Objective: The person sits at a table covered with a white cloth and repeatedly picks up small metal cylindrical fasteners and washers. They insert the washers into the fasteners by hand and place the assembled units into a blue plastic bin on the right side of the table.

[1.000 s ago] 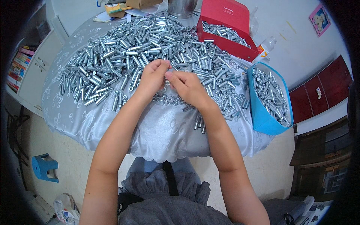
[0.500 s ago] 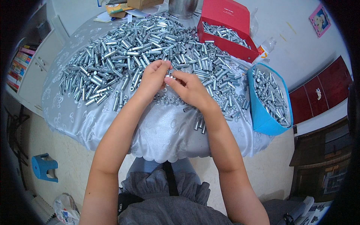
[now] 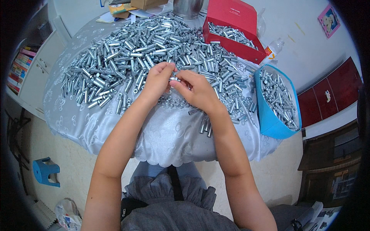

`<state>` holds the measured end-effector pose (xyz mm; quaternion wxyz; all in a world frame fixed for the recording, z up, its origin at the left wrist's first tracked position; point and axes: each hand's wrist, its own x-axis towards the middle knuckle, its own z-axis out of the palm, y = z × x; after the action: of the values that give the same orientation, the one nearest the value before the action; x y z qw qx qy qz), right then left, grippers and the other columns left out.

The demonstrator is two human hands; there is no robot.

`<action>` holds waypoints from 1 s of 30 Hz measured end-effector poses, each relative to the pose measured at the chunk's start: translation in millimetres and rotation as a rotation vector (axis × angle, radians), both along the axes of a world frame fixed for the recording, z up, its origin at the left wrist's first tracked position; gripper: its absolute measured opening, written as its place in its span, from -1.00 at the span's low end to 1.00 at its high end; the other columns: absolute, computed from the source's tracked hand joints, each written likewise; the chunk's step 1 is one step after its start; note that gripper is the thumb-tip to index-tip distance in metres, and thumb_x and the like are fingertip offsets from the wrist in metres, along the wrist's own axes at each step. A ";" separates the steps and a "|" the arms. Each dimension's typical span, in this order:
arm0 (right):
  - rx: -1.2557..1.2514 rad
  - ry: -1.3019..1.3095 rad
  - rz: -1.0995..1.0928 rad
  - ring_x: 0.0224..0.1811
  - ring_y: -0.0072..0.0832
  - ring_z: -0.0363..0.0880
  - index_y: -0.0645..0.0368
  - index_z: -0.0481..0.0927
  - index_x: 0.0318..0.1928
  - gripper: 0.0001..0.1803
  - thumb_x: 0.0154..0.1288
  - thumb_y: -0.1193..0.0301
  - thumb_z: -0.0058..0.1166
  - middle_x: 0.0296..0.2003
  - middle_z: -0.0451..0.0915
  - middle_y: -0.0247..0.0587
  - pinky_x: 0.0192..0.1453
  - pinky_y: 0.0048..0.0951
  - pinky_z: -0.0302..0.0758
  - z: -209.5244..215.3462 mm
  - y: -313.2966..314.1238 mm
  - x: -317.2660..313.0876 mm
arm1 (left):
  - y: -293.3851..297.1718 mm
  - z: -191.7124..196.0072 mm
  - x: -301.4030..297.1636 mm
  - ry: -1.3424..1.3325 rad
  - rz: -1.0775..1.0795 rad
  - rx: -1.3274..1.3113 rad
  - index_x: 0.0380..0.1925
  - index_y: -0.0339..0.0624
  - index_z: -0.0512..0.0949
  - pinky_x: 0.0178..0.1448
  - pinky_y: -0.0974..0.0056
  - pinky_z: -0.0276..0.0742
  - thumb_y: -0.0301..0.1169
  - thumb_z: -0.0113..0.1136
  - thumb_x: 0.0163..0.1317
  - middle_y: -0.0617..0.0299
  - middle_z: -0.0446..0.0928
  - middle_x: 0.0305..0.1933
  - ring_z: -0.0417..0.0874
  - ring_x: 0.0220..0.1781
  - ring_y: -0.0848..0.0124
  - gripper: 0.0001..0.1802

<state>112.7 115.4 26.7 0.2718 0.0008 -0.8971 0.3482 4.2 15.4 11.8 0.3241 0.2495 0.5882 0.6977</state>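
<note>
A big heap of silver metal sleeves [image 3: 127, 57] covers a round table with a shiny white cloth [image 3: 165, 134]. Both hands meet over the heap's near edge. My left hand [image 3: 157, 79] and my right hand [image 3: 194, 88] pinch one small silver sleeve [image 3: 174, 79] between their fingertips. Small metal nuts [image 3: 173, 103] lie scattered on the cloth just under the hands.
A blue tub [image 3: 269, 115] full of sleeves stands at the right table edge. A red box [image 3: 231, 29] with more sleeves sits at the back, a metal pot [image 3: 187, 7] beside it. A small bottle [image 3: 273, 49] lies behind. A blue stool [image 3: 45, 172] stands on the floor at left.
The hands have stayed over the same spot. The fingers have shifted slightly around the small sleeve between them.
</note>
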 end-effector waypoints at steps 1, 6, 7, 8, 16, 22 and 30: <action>0.012 -0.001 0.003 -0.58 -0.41 0.33 0.23 0.42 -0.49 -0.76 0.13 0.31 0.07 -0.65 0.35 -0.20 -0.46 -0.38 0.30 -1.5 0.3 -0.2 | 0.6 -1.0 0.1 0.007 0.002 0.005 -0.42 -0.07 0.45 -0.68 0.56 0.02 -0.19 -0.04 0.22 0.47 0.34 -0.66 0.22 -0.72 0.71 -0.78; -0.455 -0.117 0.062 -0.67 -0.52 0.23 0.28 0.38 -0.54 -0.63 0.25 0.22 -0.07 -0.72 0.33 -0.30 -0.56 -0.46 0.23 -13.8 -7.4 -7.4 | 2.4 -0.5 3.6 0.066 0.028 0.094 -0.45 -0.09 0.43 -0.69 0.55 0.00 -0.20 -0.08 0.25 0.48 0.29 -0.69 0.17 -0.74 0.71 -0.76; -0.591 -0.133 0.079 -0.69 -0.55 0.21 0.28 0.38 -0.56 -0.59 0.27 0.19 -0.10 -0.73 0.33 -0.33 -0.59 -0.49 0.21 -17.9 -8.8 -10.0 | 2.4 -0.6 3.0 0.085 0.041 0.111 -0.46 -0.12 0.44 -0.68 0.54 0.03 -0.21 -0.09 0.26 0.46 0.29 -0.70 0.18 -0.74 0.70 -0.75; -0.686 -0.158 0.103 -0.71 -0.58 0.21 0.26 0.38 -0.58 -0.58 0.28 0.17 -0.12 -0.74 0.33 -0.36 -0.61 -0.53 0.19 -17.7 -8.7 -10.4 | 2.5 -0.6 1.8 0.103 0.054 0.128 -0.46 -0.15 0.44 -0.67 0.52 0.06 -0.22 -0.10 0.27 0.45 0.28 -0.71 0.19 -0.73 0.69 -0.73; -1.024 -0.242 -0.041 -0.84 -0.67 0.15 0.16 0.40 -0.62 -0.52 0.28 0.05 -0.16 -0.80 0.24 -0.46 -0.74 -0.61 0.10 -8.1 -7.8 -12.9 | 0.8 2.6 10.8 0.550 0.179 0.204 -0.51 -0.23 0.42 -0.58 0.51 0.09 -0.32 -0.02 0.24 0.46 0.30 -0.68 0.19 -0.62 0.72 -0.77; -1.195 0.112 -0.200 -0.78 -0.66 0.21 0.18 0.40 -0.55 -0.58 0.28 0.10 -0.14 -0.77 0.21 -0.47 -0.70 -0.63 0.12 1.6 19.9 -7.3 | -13.6 23.3 9.1 0.393 -0.215 -0.119 -0.71 -0.19 0.37 -0.58 0.53 0.07 -0.31 0.18 0.10 0.48 0.31 -0.68 0.19 -0.64 0.71 -0.68; -1.284 0.202 -0.188 -0.70 -0.64 0.22 0.17 0.37 -0.48 -0.77 0.23 0.30 -0.04 -0.73 0.22 -0.47 -0.62 -0.59 0.15 6.2 34.3 1.5 | -25.4 38.2 7.3 0.432 -0.573 -0.160 -0.73 -0.11 0.35 -0.62 0.55 0.17 -0.31 0.25 0.02 0.42 0.35 -0.68 0.29 -0.70 0.66 -0.69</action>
<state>114.2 149.7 32.9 0.3304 -0.2074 -0.4775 0.7873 11.5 -10.0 50.0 0.3932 0.5197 0.6021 0.4613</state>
